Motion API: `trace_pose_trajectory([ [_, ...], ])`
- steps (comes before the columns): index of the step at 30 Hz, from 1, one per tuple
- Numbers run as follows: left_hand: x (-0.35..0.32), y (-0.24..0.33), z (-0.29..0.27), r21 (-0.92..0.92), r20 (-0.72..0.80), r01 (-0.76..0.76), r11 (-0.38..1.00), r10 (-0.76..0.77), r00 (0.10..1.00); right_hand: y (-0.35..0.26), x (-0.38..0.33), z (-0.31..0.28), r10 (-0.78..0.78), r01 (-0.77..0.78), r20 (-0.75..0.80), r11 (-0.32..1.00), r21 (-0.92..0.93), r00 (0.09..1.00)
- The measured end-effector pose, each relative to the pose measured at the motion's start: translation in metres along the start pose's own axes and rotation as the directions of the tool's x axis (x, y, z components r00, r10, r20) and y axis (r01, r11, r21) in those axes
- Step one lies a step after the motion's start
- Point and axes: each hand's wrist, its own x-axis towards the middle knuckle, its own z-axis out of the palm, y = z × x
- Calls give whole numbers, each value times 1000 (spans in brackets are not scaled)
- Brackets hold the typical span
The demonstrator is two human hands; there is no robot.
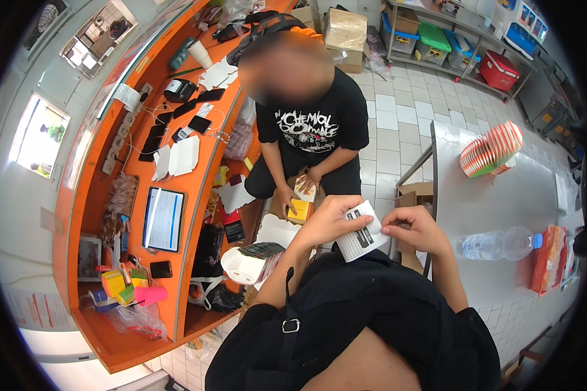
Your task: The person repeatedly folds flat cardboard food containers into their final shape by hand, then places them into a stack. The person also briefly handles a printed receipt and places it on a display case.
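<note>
Over my lap, my left hand (pixel 334 223) grips a small white printed sheet (pixel 357 246) with dark bars and fine print, its thumb lying across the upper part. My right hand (pixel 416 229) is at the sheet's right edge with thumb and forefinger pinched together. Whether those fingertips hold the sheet itself or a small piece on it cannot be made out. Just beyond, a seated co-worker in a black T-shirt has both hands at a small yellow box (pixel 300 210). An open white carton (pixel 240 266) with a stack of dark packets (pixel 265 253) stands left of my left forearm.
On the left, an orange counter (pixel 176 264) bears a tablet (pixel 163 219), several phones and white cartons. To the right, a metal table (pixel 460 202) carries stacked striped paper containers (pixel 492 150), a large plastic bottle (pixel 502 244) and a red box (pixel 548 259). Shelved bins line the back.
</note>
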Motion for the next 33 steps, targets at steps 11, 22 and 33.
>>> trace_pose_trajectory([
  [11,10,-31,2,-283,229,112,953,-46,972,17,10,3,-114,115,34,993,-37,993],
  [22,20,-50,-1,-393,252,229,891,-135,958,37,26,9,64,-69,65,995,76,996],
  [33,47,-87,-19,-439,379,344,830,-175,908,63,60,-2,134,-231,290,915,331,948],
])
